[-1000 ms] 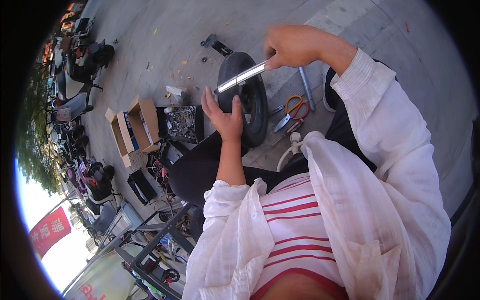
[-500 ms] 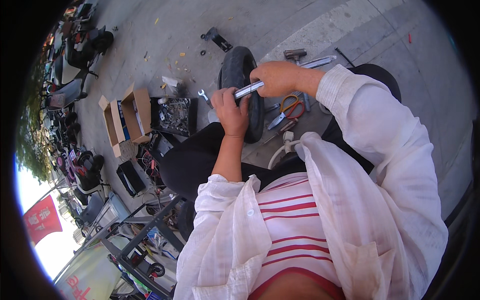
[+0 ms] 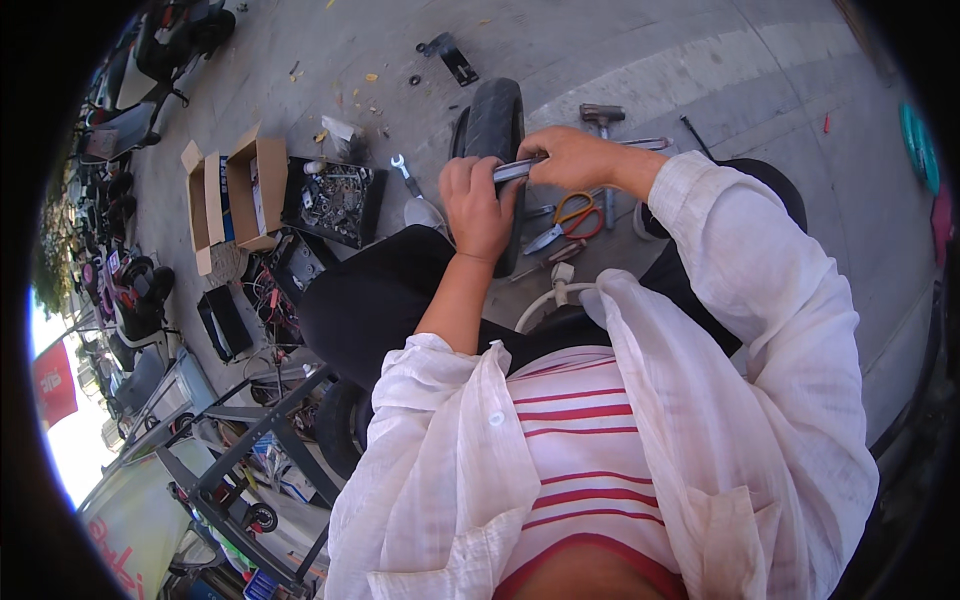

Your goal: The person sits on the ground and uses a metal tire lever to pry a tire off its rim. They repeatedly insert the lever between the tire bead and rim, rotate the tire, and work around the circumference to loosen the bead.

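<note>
A black tyre on its wheel point(image 3: 496, 112) stands upright between my knees. Across it lies a long silver metal bar point(image 3: 515, 171), shaped like a tyre lever. My right hand point(image 3: 575, 158) is closed round the bar, whose other end sticks out to the right past the wrist. My left hand point(image 3: 478, 208) has its fingers closed at the bar's left end, against the tyre; the fingertips are partly hidden. Right of the tyre, on the ground, are scissors point(image 3: 570, 222) with orange and red handles, a hammer point(image 3: 602, 116) and a screwdriver point(image 3: 550, 260).
Left of the tyre lies an open-end wrench point(image 3: 403, 172). Farther left are a black tray of small metal parts point(image 3: 335, 200), open cardboard boxes point(image 3: 256, 190) and a black bin point(image 3: 225, 322). A black bracket point(image 3: 452, 58) lies ahead. Parked scooters point(image 3: 140, 285) line the far left.
The view has shifted a little, so the boxes and tray appear farther left. My right hand has moved slightly along with the bar; both hands keep their hold at the tyre.
</note>
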Demonstrator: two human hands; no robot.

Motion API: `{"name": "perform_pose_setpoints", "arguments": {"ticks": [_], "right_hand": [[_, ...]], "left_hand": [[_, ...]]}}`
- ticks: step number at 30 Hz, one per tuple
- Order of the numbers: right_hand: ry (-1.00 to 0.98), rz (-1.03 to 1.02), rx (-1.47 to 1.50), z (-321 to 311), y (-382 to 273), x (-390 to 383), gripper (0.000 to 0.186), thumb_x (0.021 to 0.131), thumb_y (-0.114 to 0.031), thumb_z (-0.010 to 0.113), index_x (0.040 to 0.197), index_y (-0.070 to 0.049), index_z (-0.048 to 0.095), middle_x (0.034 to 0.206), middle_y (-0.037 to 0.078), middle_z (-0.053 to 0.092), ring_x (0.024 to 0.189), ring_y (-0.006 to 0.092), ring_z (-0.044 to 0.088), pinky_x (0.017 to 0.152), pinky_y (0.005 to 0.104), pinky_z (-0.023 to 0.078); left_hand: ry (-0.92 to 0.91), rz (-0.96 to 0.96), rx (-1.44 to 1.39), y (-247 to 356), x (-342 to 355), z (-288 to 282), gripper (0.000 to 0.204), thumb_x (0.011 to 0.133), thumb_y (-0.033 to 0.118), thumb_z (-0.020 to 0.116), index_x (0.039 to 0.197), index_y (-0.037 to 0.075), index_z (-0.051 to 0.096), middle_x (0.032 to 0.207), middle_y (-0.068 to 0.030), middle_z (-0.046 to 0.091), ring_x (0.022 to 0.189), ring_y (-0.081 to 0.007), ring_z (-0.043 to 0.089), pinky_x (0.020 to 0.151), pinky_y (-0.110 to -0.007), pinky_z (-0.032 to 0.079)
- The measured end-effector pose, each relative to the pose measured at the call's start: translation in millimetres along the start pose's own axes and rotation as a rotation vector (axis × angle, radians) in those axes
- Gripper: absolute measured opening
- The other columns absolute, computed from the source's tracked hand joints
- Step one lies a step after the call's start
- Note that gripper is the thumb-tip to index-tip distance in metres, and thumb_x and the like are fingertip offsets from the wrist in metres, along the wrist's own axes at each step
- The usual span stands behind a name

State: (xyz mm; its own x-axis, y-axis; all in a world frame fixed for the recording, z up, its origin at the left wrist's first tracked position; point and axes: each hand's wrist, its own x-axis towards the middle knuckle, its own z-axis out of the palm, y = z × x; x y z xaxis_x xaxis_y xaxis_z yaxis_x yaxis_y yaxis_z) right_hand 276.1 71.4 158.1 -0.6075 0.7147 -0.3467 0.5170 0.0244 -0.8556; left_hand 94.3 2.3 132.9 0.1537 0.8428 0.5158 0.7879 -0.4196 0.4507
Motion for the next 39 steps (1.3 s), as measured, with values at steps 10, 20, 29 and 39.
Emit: {"name": "perform_pose_setpoints", "arguments": {"ticks": [10,20,29,39], "right_hand": [[0.057,0.139,0.144,5.1,4.3,7.3,0.027,0.072,-0.020,0.066,0.087,0.002,0.070,0.079,0.017,0.068,0.075,0.0255,0.065,0.068,0.0346,0.049],[0.000,0.107,0.220,-1.6,6.4,9.7,0.025,0.074,-0.015,0.061,0.088,0.003,0.072,0.077,0.012,0.069,0.072,0.0189,0.064,0.066,0.0307,0.048],[-0.111,0.157,0.279,-10.2,2.2,7.6,0.026,0.078,-0.016,0.059,0.092,0.001,0.071,0.081,0.007,0.069,0.075,0.0138,0.059,0.069,0.0265,0.045],[-0.140,0.193,0.310,-14.2,-4.0,5.7,0.027,0.080,-0.014,0.056,0.096,0.002,0.071,0.085,0.007,0.069,0.078,0.0135,0.058,0.072,0.0270,0.045]], "left_hand": [[0.007,0.005,-0.008,0.0,-0.4,2.0,0.034,0.070,0.013,0.079,0.097,0.005,0.061,0.097,-0.0138,0.056,0.094,-0.0356,0.052,0.085,-0.044,0.041],[-0.009,-0.011,-0.010,-4.3,-1.0,3.9,0.041,0.066,0.014,0.080,0.101,0.006,0.060,0.100,-0.0117,0.054,0.099,-0.0347,0.051,0.089,-0.046,0.040],[-0.022,-0.026,-0.029,-4.6,-1.4,1.9,0.041,0.066,0.014,0.080,0.102,0.007,0.060,0.101,-0.0121,0.055,0.101,-0.0352,0.051,0.091,-0.046,0.040],[-0.018,-0.018,-0.027,-4.6,-0.6,0.4,0.039,0.067,0.014,0.079,0.100,0.006,0.060,0.100,-0.0123,0.055,0.100,-0.0352,0.051,0.090,-0.046,0.040]]}}
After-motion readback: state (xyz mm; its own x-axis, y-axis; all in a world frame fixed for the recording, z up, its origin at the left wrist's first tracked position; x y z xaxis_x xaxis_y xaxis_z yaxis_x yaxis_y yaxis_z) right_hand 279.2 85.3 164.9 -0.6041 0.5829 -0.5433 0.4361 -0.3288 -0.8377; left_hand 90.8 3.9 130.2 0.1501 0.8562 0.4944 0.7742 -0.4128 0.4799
